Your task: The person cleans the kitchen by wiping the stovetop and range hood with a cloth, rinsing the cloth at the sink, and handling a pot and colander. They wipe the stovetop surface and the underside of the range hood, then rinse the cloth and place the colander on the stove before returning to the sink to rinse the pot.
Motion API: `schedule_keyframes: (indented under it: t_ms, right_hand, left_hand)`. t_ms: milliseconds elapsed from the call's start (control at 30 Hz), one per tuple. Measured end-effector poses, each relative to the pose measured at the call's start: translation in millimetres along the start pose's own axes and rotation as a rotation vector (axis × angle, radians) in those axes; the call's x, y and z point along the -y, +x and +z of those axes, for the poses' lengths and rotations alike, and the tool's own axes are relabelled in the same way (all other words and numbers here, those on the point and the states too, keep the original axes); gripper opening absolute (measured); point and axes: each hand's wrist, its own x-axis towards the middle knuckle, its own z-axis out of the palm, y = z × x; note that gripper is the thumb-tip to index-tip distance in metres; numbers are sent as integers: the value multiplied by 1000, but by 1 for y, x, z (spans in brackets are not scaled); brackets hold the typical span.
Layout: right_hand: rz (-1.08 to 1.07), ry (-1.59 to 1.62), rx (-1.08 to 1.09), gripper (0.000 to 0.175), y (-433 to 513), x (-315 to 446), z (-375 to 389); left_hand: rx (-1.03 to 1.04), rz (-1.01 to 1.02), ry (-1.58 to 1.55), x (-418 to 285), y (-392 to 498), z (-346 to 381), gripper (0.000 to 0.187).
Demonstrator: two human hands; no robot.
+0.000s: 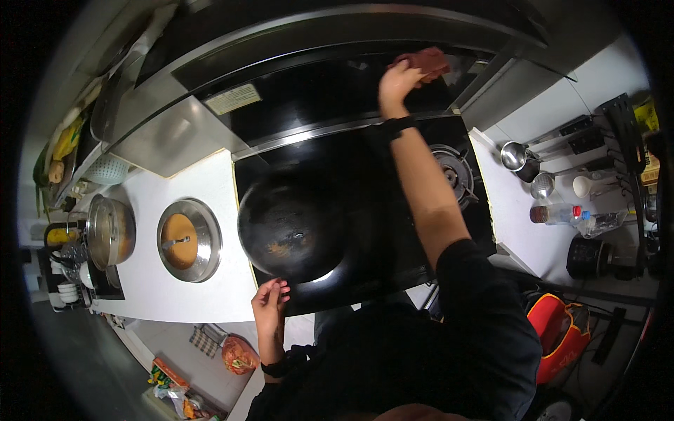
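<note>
My right hand (398, 83) is raised to the dark glossy panel (310, 94) behind the stove and holds a folded reddish-brown cloth (429, 64) against or close to its right part. My left hand (271, 300) hangs near the front edge of the black cooktop (379, 252), just below a black wok (289, 226), its fingers loosely curled with nothing seen in them. The wok sits over the left side of the cooktop and has some brownish residue inside. My right forearm passes over the cooktop, beside the right gas burner (450, 173).
Left on the white counter (145, 284) stand a round steel lid or pan (210, 247) and a glass-lidded pot (111, 231). Ladles (513, 156) hang at the right wall, near plastic bottles (558, 213) and a black appliance (584, 257). The range hood's edge (326, 16) runs above.
</note>
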Motion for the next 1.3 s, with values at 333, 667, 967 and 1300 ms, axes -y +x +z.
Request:
schedule_keyframes:
  t_ms: [333,667,967,1300]
  right_hand:
    - [-82,-25,446,20,-222,150,68]
    - [-330,6,539,37,-324,194,92]
    - [-1235,199,576,41,-222,278,109]
    - [-1512,-108,1133,33,-240,184,107]
  left_hand:
    - [-82,41,-47,5,-13,-74,27]
    - [-159,39,-138,2,-16,-105,23]
    - [-166,70,-104,5,-7,-107,24]
    - [-246,47,-173,14,11,-117,23]
